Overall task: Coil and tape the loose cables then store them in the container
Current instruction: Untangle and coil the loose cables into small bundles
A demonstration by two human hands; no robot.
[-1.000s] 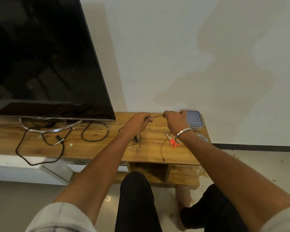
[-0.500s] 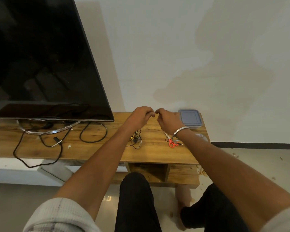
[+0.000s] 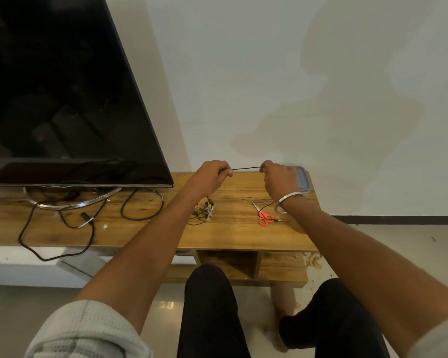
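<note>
Wooden stand (image 3: 233,228) | left hand (image 3: 210,177), right hand (image 3: 279,179) raised | fingers pinching thin black cable (image 3: 246,168) taut

Grained, satin-finished wood on the TV stand (image 3: 238,228); glossy black glass on the television screen (image 3: 62,99) standing on it; polished metal bangle (image 3: 287,198); orange plastic scissor handles (image 3: 265,219); ribbed matt cloth sleeve (image 3: 88,332).

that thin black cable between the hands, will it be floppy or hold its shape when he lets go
Probably floppy: the cable runs nearly straight only where the left hand and right hand pinch it. Its tail droops from the right hand and curves loosely to the table beside the scissors. It looks thin and light, so a coil would likely spring open without tape.
</note>
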